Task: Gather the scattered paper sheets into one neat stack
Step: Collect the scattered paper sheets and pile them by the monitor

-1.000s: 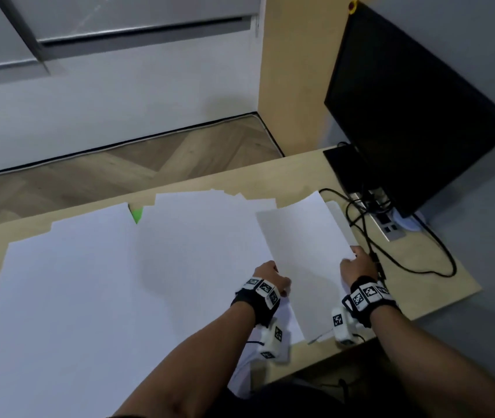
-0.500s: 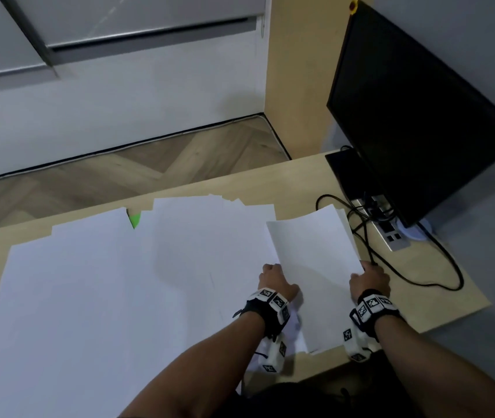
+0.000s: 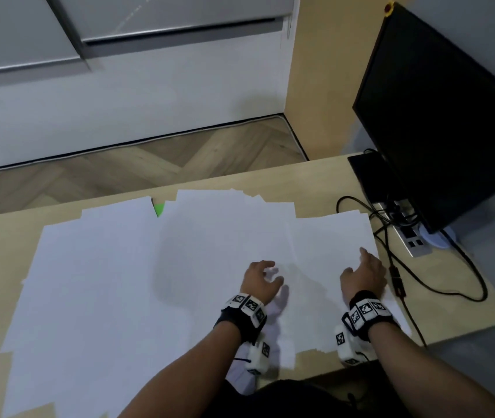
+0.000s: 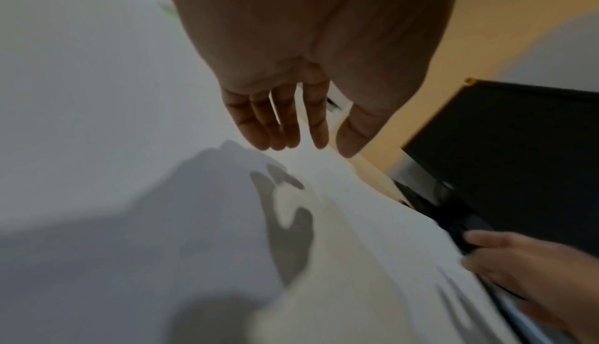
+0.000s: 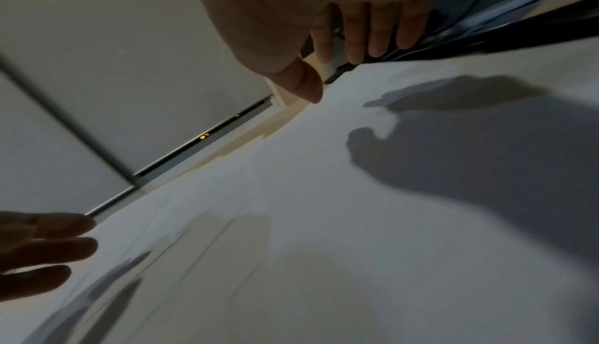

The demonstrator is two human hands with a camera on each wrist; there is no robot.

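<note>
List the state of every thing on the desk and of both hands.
paper sheets: spread flat, overlapping, not yet stacked
rightmost sheet: lying flat
left hand: open, above the paper
right hand: open, at the sheet's right edge
monitor: screen dark
cables: loose on the desk

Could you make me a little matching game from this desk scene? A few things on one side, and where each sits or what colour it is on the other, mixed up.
Things:
1. monitor
2. paper sheets
3. green scrap
4. right hand

Descriptions:
A. peeks out between sheets at the far edge
B. black, at the desk's right end
C. white, spread over most of the desk
D. open, by the sheets' right edge

Pairs: 1-B, 2-C, 3-A, 4-D
</note>
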